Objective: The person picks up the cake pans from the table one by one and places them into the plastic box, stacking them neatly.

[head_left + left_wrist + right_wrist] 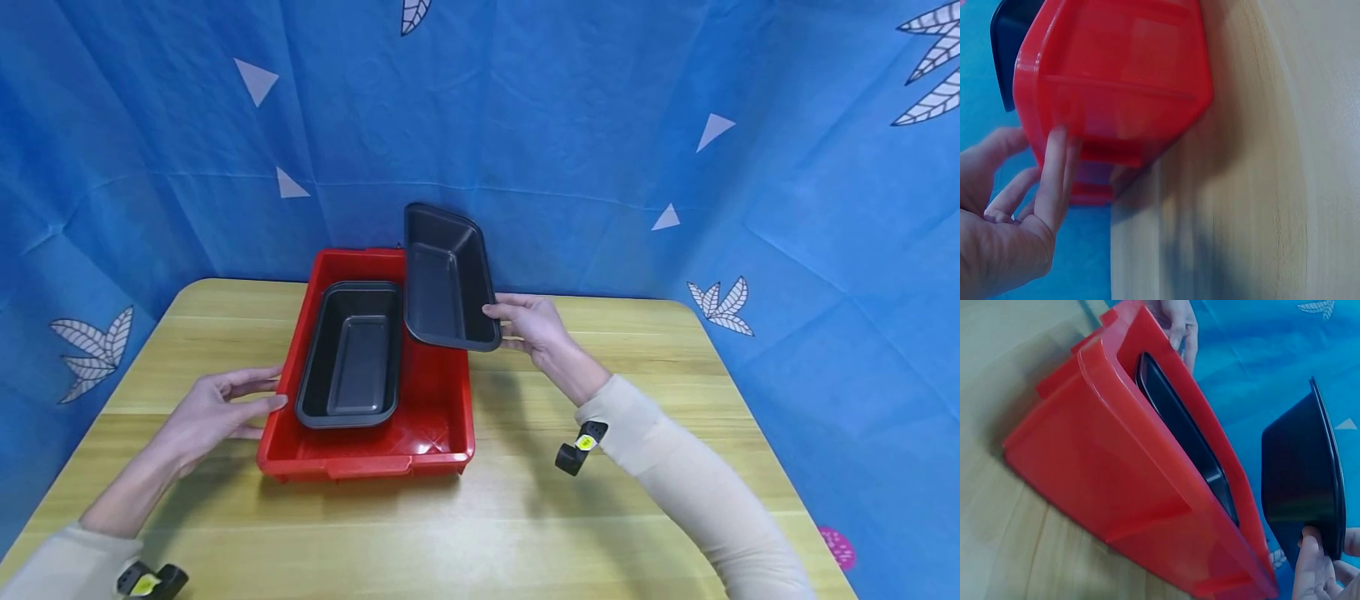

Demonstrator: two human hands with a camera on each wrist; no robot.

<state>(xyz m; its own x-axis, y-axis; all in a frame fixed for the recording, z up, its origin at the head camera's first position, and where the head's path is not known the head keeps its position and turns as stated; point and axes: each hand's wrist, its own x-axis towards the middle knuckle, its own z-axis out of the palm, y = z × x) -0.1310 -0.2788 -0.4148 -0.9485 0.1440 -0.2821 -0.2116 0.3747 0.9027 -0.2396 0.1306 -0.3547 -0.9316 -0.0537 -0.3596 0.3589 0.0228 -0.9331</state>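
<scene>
A red plastic bin (442, 461) stands on the table, and a dark grey loaf pan (363, 358) lies inside it toward the left. My right hand (531, 325) pinches a second dark loaf pan (442, 287) by its near right corner, thumb over the rim and fingers beneath. That pan is tilted and raised over the bin's right back part; the right wrist view shows the held pan (1294, 469) apart from the bin. At the bin's left wall, my left hand (217, 408) rests its fingertips, thumb at the rim and fingers extended along the outside (1054, 169).
The wooden table (600, 517) extends around the bin on both sides and in front. Behind the table hangs a blue cloth (570, 150) printed with white leaves and triangles. Small black devices (581, 447) are strapped at both wrists.
</scene>
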